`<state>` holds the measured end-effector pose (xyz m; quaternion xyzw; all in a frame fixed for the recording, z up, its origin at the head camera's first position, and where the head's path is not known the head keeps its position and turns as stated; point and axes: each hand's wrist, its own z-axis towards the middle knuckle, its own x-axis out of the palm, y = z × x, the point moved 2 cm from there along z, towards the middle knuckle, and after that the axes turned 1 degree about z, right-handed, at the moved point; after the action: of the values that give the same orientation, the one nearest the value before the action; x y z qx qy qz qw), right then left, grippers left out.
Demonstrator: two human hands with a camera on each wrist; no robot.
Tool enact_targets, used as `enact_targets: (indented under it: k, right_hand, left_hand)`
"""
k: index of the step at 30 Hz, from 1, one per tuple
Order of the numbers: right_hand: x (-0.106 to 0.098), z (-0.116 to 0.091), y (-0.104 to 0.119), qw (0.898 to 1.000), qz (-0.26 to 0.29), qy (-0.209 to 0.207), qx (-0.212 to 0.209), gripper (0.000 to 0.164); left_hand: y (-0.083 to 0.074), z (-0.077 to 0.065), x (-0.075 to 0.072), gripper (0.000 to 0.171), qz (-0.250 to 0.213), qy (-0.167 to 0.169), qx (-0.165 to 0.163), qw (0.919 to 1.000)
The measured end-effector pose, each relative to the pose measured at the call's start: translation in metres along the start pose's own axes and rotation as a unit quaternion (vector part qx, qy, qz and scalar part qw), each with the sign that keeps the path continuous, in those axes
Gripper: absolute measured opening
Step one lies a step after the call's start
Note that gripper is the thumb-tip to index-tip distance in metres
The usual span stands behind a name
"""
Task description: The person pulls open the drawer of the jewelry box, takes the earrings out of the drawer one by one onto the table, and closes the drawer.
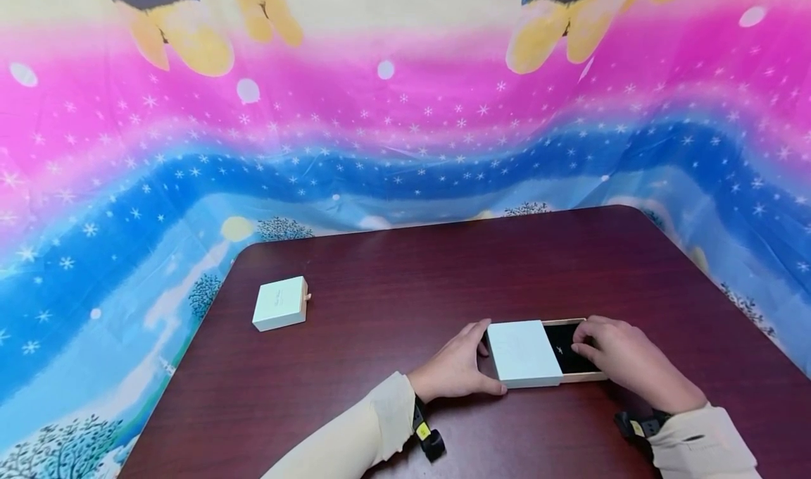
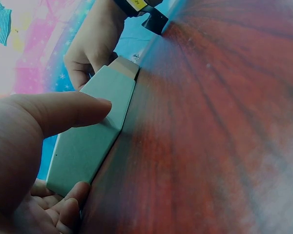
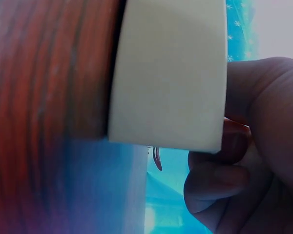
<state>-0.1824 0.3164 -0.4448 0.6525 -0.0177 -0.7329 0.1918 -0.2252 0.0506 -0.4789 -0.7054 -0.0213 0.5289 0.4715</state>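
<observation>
A pale slide-out gift box (image 1: 524, 354) lies on the table, its inner drawer (image 1: 584, 377) pulled partway out to the right. Black lining fills the drawer, and a small silvery item (image 1: 560, 350) sits on it. My left hand (image 1: 457, 366) grips the outer sleeve at its left end, thumb along the near side; the thumb (image 2: 80, 114) and curled fingers show in the left wrist view. Over the drawer's right end is my right hand (image 1: 624, 356), fingers bent down toward the lining. The drawer's end wall (image 3: 168, 78) partly hides those fingers, so whatever they pinch is not visible.
A second, smaller pale box (image 1: 281, 304) with a short ribbon tab stands closed at the table's far left. The dark red wooden table (image 1: 393, 289) has rounded far corners. A colourful printed cloth (image 1: 405, 113) hangs behind and beside it.
</observation>
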Motion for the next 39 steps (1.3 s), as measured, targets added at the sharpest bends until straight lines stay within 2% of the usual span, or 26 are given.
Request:
enact_targets:
  k: [28, 39]
  right_hand:
    - [-0.0052, -0.0037, 0.0015, 1.000, 0.010, 0.007, 0.000, 0.014]
    - [-0.0071, -0.0050, -0.0013, 1.000, 0.027, 0.007, 0.007, 0.005]
  left_hand:
    - [0.0018, -0.0004, 0.0014, 0.110, -0.003, -0.001, 0.001, 1.0000]
    - [0.0011, 0.0000, 0.0019, 0.110, -0.002, 0.000, -0.002, 1.0000]
